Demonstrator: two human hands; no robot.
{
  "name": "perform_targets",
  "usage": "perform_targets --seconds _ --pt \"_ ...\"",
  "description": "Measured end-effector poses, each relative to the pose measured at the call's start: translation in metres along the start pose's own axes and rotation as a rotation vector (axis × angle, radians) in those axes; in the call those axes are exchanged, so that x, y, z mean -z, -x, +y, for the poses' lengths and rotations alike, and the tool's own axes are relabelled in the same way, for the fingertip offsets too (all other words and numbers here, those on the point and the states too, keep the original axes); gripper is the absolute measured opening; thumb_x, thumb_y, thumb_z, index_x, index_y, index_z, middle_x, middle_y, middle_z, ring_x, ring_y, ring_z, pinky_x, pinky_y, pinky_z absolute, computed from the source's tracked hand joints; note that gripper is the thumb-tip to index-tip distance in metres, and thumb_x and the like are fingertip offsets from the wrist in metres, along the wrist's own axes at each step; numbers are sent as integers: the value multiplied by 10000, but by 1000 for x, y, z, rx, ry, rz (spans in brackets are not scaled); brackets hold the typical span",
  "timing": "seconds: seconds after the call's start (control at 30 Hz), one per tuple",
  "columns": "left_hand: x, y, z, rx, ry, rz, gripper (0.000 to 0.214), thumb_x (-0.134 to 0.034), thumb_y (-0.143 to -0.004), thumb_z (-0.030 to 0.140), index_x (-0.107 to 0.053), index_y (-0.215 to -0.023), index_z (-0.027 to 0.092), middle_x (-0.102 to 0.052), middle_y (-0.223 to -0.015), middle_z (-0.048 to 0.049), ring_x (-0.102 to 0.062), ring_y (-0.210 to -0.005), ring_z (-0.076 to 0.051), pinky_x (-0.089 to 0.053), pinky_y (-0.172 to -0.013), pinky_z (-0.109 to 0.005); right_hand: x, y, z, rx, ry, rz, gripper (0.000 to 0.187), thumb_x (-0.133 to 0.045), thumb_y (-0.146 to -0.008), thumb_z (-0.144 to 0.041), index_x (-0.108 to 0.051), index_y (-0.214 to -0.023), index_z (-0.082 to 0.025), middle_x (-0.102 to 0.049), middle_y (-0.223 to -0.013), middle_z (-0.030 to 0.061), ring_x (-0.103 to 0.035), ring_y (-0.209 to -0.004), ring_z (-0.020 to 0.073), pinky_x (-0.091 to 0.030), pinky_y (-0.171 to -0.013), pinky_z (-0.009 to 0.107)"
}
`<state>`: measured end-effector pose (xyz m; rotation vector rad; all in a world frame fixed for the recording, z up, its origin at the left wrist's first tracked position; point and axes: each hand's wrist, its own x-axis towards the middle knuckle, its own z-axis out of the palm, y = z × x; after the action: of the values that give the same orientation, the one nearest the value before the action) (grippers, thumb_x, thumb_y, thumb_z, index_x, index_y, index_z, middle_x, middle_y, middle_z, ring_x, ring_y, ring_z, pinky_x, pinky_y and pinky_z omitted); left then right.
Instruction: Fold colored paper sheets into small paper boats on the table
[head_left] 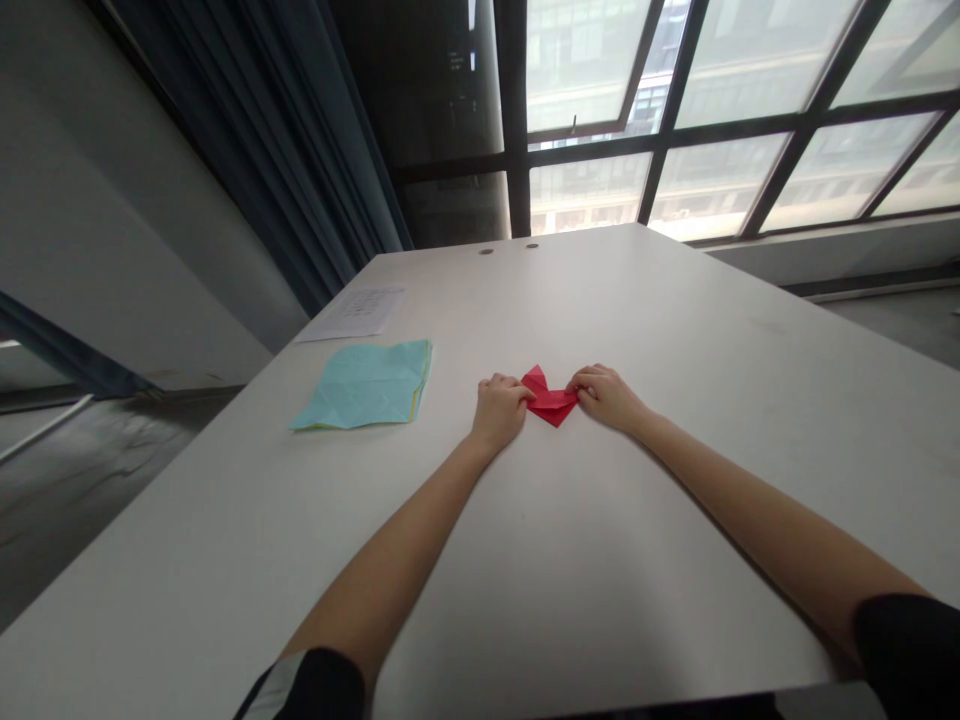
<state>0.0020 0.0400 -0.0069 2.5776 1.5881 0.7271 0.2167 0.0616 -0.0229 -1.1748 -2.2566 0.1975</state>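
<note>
A small folded piece of red paper (549, 398) lies on the white table (600, 520) in front of me. My left hand (499, 408) is curled on its left edge, fingers pinched on the paper. On the paper's right edge my right hand (604, 396) is closed too, its fingertips gripping the fold. Both arms stretch straight out across the tabletop. Part of the red paper is hidden under my fingers.
A creased light-blue sheet (366, 386) with a yellow sheet under it lies to the left. Behind it rests a printed white page (354, 313) near the table's left edge. Dark curtains (285, 150) and large windows (712, 110) stand beyond the far edge.
</note>
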Motion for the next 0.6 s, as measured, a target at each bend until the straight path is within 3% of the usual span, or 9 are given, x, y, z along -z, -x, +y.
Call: perform_targets --seconds 0.17,0.3,0.47,0.6 --pt "3 2 7 -14 -52 -16 213 -479 -805 302 -667 -840 209 -634 -895 -49 -511 -872 -200 -312 -814 -379 6 2 -17 28 56 -27 175 -507 -784 -237 -663 -850 -196 -656 -878 51 -543 -837 192 -381 -795 334" --pt "6 4 12 -25 -86 -46 289 -532 -767 441 -648 -891 208 -619 -934 -60 -515 -905 -218 -315 -832 -381 9 3 -28 57 82 -72 248 -539 -784 -354 -653 -948 -207 -642 -929 66 -542 -885 206 -372 -815 344" --pt "6 3 14 42 -140 -59 281 -482 -808 410 -631 -920 199 -603 -948 -78 -502 -929 -226 -322 -835 -377 8 2 -28 39 100 -111 291 -525 -795 -374 -637 -1014 -218 -626 -973 76 -537 -909 212 -367 -826 351" --pt "3 0 8 193 -172 -13 287 -461 -822 365 -596 -998 182 -592 -994 -92 -472 -974 -244 -335 -827 -381 8 2 -27 23 110 -111 302 -513 -805 -383 -630 -1031 -222 -622 -989 72 -528 -921 214 -360 -833 353"
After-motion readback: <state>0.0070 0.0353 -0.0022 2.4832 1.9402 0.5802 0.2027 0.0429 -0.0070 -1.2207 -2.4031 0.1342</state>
